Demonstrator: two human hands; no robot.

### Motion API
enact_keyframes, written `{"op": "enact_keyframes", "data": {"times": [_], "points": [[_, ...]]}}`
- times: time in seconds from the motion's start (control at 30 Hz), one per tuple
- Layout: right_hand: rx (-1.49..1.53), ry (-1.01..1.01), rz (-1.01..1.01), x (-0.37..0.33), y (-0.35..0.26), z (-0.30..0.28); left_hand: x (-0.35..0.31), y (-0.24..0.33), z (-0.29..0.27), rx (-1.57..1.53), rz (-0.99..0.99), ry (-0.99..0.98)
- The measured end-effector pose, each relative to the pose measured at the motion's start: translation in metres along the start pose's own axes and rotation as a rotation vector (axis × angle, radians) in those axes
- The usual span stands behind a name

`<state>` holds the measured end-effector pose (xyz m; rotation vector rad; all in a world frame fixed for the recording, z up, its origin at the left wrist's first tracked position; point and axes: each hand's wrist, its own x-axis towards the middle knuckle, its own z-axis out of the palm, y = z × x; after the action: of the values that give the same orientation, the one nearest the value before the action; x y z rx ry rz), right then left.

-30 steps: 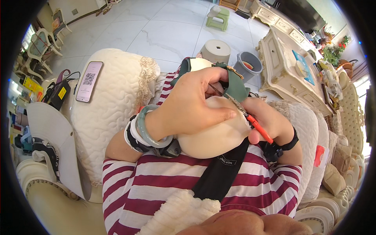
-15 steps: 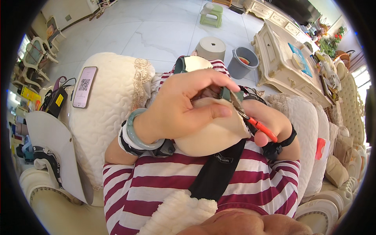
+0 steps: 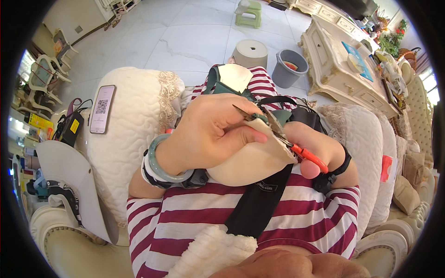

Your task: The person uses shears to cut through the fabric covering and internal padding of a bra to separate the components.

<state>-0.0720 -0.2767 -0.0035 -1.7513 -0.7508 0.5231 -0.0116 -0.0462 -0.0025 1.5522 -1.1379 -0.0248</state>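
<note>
My left hand (image 3: pixel 199 132) is closed on a cream, curved padded cup (image 3: pixel 241 160) that looks like a bra cup, thumb on its pale face. Dark green fabric (image 3: pixel 282 116) shows along its upper edge. My right hand (image 3: pixel 315 146) grips red-handled scissors (image 3: pixel 306 155), with most fingers hidden behind the cup. The scissor blades are spread at the cup's edge, one tip showing by my left fingers. A second cream cup (image 3: pixel 235 76) with dark green fabric around it lies on my lap, beyond my hands.
A phone (image 3: pixel 102 109) rests on the quilted cushion (image 3: pixel 130 116) to my left, near a grey-white hat (image 3: pixel 79 176). Ahead stand a round stool (image 3: pixel 250 52), a grey bucket (image 3: pixel 289 69) and a green step stool (image 3: pixel 249 16). A cream carved table (image 3: pixel 333 60) is at right.
The scissor blades have spread apart at the cup's edge. My left fingers have drawn in lower, uncovering more dark green fabric and black strap beyond. The view has shifted slightly.
</note>
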Motion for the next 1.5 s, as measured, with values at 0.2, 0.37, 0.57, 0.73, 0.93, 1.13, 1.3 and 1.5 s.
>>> {"op": "enact_keyframes", "data": {"times": [0.2,0.37,0.57,0.73,0.93,1.13,1.3,1.5], "points": [[0.052,0.016,0.093,0.001,-0.003,0.002,0.000,-0.001,-0.002,0.087,0.022,-0.016],[0.091,0.027,0.093,0.002,-0.003,0.007,0.001,0.000,-0.004,0.119,0.048,-0.062],[0.082,0.039,0.054,0.000,-0.001,0.008,0.000,-0.002,-0.003,0.137,0.074,-0.103],[0.030,-0.004,0.093,-0.006,0.007,0.007,0.002,-0.002,-0.002,0.162,0.068,-0.123],[0.096,0.100,0.028,-0.001,0.001,0.014,0.005,-0.002,-0.001,0.252,0.116,-0.122],[0.066,0.100,-0.004,-0.004,0.009,0.017,0.006,-0.002,0.001,0.219,0.109,-0.133],[0.047,0.142,-0.041,-0.008,0.020,0.017,0.006,-0.005,0.001,0.276,0.135,-0.139],[0.085,0.201,-0.112,-0.003,0.011,0.021,0.009,-0.001,0.004,0.315,0.116,-0.183]]}}
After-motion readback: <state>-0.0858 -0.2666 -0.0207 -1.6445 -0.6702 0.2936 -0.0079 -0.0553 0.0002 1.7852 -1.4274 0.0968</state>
